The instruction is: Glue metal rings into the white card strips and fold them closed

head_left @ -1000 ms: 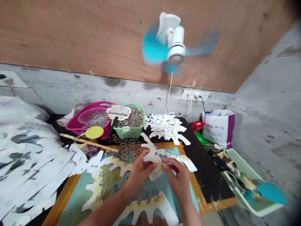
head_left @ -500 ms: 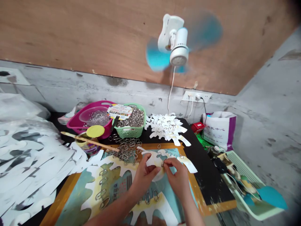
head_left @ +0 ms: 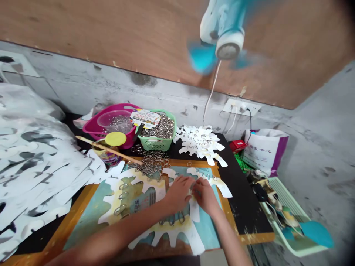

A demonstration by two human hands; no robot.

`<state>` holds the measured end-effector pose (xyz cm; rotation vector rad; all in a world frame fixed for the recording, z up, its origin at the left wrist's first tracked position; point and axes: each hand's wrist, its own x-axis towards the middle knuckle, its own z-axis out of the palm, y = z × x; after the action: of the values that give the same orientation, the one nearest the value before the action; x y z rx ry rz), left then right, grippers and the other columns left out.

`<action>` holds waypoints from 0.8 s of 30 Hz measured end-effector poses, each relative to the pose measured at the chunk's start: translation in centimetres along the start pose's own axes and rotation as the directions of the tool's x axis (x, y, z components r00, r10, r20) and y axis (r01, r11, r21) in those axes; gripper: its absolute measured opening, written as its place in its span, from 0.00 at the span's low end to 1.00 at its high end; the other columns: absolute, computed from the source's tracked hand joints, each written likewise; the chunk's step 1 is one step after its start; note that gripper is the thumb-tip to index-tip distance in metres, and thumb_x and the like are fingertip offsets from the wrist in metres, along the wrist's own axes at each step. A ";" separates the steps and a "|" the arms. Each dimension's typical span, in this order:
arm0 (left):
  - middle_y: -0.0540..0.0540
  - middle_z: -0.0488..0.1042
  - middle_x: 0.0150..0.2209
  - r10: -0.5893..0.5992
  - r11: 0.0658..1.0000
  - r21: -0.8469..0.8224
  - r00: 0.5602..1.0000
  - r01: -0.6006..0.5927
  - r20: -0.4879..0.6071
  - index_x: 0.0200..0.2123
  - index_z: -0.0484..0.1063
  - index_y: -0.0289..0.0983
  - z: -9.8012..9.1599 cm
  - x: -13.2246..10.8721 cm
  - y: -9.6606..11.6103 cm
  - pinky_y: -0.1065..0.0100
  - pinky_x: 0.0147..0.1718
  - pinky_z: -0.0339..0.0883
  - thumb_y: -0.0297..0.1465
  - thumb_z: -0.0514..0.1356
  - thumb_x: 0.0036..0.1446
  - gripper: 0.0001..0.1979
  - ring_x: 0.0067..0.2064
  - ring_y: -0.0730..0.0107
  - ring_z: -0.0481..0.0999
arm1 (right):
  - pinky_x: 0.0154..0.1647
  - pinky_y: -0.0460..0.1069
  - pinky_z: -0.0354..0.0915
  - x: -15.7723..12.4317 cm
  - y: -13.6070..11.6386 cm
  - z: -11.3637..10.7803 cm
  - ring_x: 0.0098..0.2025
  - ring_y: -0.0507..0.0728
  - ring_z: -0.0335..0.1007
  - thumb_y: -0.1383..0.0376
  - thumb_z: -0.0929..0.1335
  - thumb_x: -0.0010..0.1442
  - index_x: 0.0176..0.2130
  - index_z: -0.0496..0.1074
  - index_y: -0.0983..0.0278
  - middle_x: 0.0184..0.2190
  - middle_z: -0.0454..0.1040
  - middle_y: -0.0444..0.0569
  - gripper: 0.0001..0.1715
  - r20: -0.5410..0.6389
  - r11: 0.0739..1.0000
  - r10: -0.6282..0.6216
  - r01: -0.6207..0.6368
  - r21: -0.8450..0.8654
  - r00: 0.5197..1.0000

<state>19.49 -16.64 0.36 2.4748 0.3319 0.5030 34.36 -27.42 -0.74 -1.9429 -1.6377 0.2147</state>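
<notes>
My left hand (head_left: 180,194) is bent over a white cut-out piece (head_left: 195,211), its fingers closed around the piece's edge. Close beside it, my right hand (head_left: 204,195) pinches at the same piece, fingertips nearly meeting the left ones. Whatever lies between the fingertips is mostly hidden. Around both hands, toothed white cut-outs with yellowish smears lie on a blue sheet; one cut-out (head_left: 172,231) in front and another cut-out (head_left: 222,184) at the right carry metal rings. Loose oval metal rings (head_left: 155,162) are heaped behind the left hand.
A pink basket (head_left: 90,127) and a green basket (head_left: 156,145) of rings stand at the back. A wooden stick (head_left: 111,150) rests across a tin (head_left: 111,159). White cut-outs pile up left (head_left: 41,166) and back right (head_left: 199,142). A fan (head_left: 229,44) spins above.
My left hand has turned palm-down over the white piece and moved closer to the right hand. The ring seen earlier in my right fingertips is now hidden. The camera view has shifted.
</notes>
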 end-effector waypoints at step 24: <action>0.46 0.72 0.47 0.294 0.927 0.244 0.956 -0.285 -0.003 0.28 0.77 0.41 2.1 1.2 -3.5 0.39 0.64 0.38 0.30 0.59 0.61 0.09 0.53 0.59 0.66 | 0.44 0.51 0.64 -2.0 0.3 -1.9 0.44 0.58 0.66 0.75 0.62 0.61 0.45 0.71 0.61 0.41 0.66 0.51 0.16 0.044 0.994 -0.092 0.090 0.056 0.995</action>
<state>21.06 -14.49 -2.92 2.7719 0.0400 0.6678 35.03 -29.98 0.11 -1.8312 -1.7286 0.2676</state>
